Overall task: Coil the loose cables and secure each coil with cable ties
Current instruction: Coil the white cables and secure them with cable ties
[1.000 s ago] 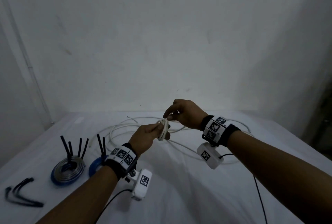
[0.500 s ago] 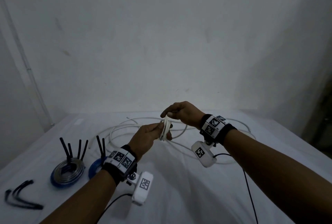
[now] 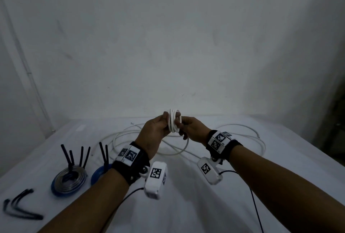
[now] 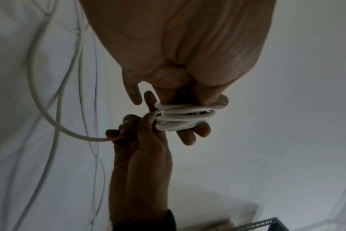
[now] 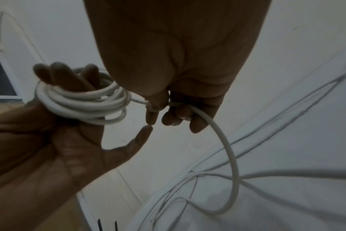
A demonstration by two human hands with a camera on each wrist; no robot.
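Observation:
A white cable (image 3: 242,126) lies in loose loops on the white-covered table (image 3: 186,204). Part of it is wound into a small coil (image 3: 174,122) round the fingers of my left hand (image 3: 164,122), held up above the table's middle. In the left wrist view the coil (image 4: 184,118) sits across my fingers with the thumb (image 4: 217,100) against it. My right hand (image 3: 183,128), just right of the coil, pinches the strand leaving it. In the right wrist view that strand (image 5: 233,156) curves from my right fingers (image 5: 176,115) down to the table, beside the coil (image 5: 83,101).
At the left stand two tied blue-rimmed coils (image 3: 70,180) (image 3: 99,174) with black tie ends sticking up. Loose black cable ties (image 3: 20,208) lie at the front left corner. A thin black wrist-camera wire (image 3: 255,210) hangs at the right. A plain wall rises behind the table.
My right hand has swung from above the coil down to its right side, carrying the cable round. My left hand has lifted the coil slightly.

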